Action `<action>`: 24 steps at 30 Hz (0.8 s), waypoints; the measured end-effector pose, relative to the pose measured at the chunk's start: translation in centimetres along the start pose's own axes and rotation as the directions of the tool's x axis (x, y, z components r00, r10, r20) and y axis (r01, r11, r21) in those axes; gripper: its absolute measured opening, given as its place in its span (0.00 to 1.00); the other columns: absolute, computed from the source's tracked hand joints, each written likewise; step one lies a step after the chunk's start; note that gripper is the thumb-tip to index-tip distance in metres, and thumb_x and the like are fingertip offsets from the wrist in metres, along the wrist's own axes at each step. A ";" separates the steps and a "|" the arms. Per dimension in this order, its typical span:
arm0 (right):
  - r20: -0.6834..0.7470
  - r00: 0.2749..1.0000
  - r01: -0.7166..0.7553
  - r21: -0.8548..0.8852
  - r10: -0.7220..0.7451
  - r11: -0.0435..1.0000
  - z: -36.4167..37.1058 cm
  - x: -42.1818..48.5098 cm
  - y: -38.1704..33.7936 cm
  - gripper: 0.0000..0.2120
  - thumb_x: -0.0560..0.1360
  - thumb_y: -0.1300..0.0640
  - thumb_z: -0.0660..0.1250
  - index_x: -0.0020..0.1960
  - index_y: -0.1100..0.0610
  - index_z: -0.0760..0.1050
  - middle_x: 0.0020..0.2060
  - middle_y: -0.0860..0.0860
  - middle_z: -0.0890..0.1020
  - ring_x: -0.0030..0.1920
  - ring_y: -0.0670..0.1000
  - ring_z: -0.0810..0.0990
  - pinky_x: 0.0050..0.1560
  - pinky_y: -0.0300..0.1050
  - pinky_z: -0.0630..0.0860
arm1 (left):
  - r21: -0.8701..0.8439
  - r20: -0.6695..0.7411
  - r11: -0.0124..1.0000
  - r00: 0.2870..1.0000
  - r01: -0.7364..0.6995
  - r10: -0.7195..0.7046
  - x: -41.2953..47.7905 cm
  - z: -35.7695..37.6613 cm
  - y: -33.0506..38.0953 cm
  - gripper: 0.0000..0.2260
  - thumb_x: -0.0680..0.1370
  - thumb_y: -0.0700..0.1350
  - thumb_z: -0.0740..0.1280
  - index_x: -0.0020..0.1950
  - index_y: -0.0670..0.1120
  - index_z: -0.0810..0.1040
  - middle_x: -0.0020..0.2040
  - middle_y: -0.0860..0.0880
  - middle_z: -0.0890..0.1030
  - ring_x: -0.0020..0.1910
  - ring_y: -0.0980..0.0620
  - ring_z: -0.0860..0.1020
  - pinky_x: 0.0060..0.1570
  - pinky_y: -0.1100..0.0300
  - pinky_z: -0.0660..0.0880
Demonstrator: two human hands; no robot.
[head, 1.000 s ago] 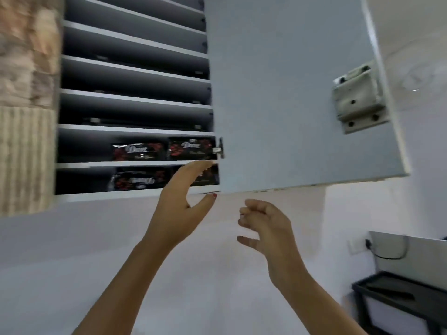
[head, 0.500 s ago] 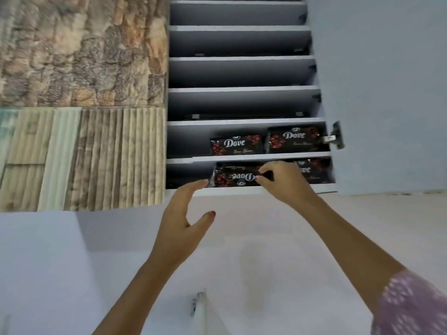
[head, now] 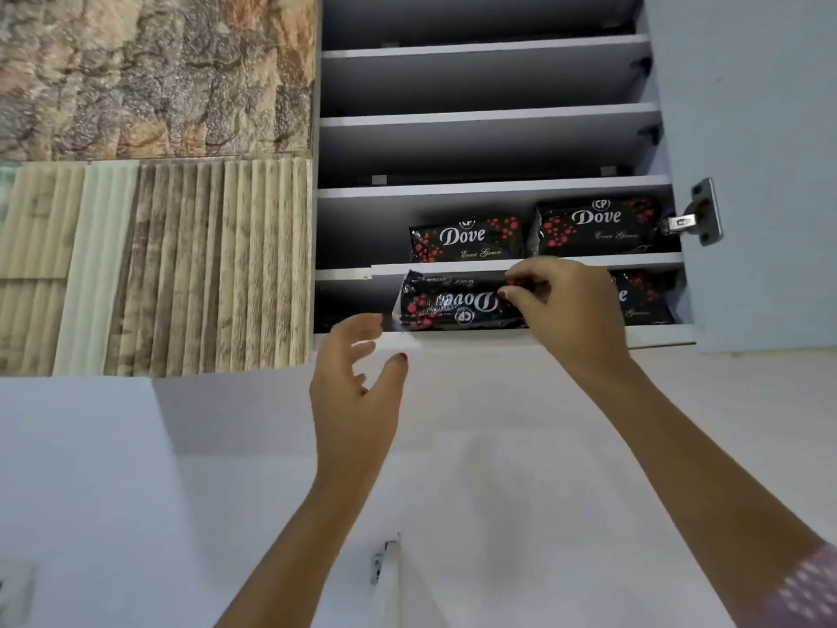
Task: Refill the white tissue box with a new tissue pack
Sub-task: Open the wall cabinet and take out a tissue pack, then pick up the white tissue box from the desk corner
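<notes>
I look up into an open wall cabinet with several shelves. A black Dove tissue pack lies upside down on the lowest shelf, its left end past the shelf edge. My right hand is shut on the pack's right part, thumb and fingers pinching its front. My left hand is open just below and left of the pack, fingers spread, touching nothing. Another black pack lies behind my right hand on the same shelf. Two more Dove packs stand on the shelf above. The white tissue box is not in view.
The grey cabinet door hangs open on the right, with a metal hinge. Stone and ribbed wood-look wall panels fill the left. A white wall runs below the cabinet. The upper shelves hold nothing I can see.
My right hand has closed on the upside-down pack and drawn it left and outward on the lowest shelf. My left hand has stayed open under the shelf edge.
</notes>
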State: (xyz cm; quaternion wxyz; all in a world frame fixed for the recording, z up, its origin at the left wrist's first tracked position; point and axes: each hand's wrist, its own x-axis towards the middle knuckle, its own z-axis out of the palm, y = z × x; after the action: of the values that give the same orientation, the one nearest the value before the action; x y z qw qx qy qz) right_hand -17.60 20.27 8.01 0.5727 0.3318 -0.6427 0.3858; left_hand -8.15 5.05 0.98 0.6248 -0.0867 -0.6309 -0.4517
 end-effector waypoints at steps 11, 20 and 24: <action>-0.177 0.978 0.123 0.084 -0.106 0.989 -11.1 -14.6 -6.4 0.06 0.71 0.61 0.69 0.48 0.59 0.81 0.45 0.48 0.81 0.45 0.52 0.81 0.40 0.41 0.79 | -0.730 0.338 0.234 0.638 0.642 -0.692 -10.6 0.2 10.8 0.32 0.59 0.49 0.74 0.62 0.47 0.70 0.56 0.43 0.81 0.53 0.45 0.80 0.48 0.48 0.79; 0.274 0.945 -0.239 0.212 0.177 0.947 -17.9 -32.1 -6.6 0.13 0.70 0.43 0.63 0.49 0.49 0.76 0.46 0.31 0.77 0.39 0.42 0.74 0.41 0.26 0.69 | -0.711 0.353 -0.041 0.307 0.702 -0.884 -28.3 -2.5 2.5 0.12 0.68 0.39 0.65 0.50 0.37 0.77 0.41 0.41 0.84 0.45 0.41 0.80 0.39 0.54 0.78; 0.212 0.796 -0.605 0.255 0.566 0.755 -19.4 -38.4 -3.5 0.05 0.74 0.52 0.65 0.46 0.43 0.76 0.46 0.38 0.81 0.43 0.41 0.79 0.45 0.32 0.77 | -0.577 0.393 -0.106 0.161 0.810 -0.905 -35.8 -5.3 -1.5 0.13 0.60 0.39 0.66 0.44 0.39 0.77 0.37 0.41 0.82 0.41 0.41 0.79 0.49 0.48 0.73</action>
State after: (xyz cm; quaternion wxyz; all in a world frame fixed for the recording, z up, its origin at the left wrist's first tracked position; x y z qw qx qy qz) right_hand -0.46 34.98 -28.81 0.3232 0.2222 -0.6790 0.6205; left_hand 1.91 16.87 -31.74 0.1329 0.1459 -0.2678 -0.9431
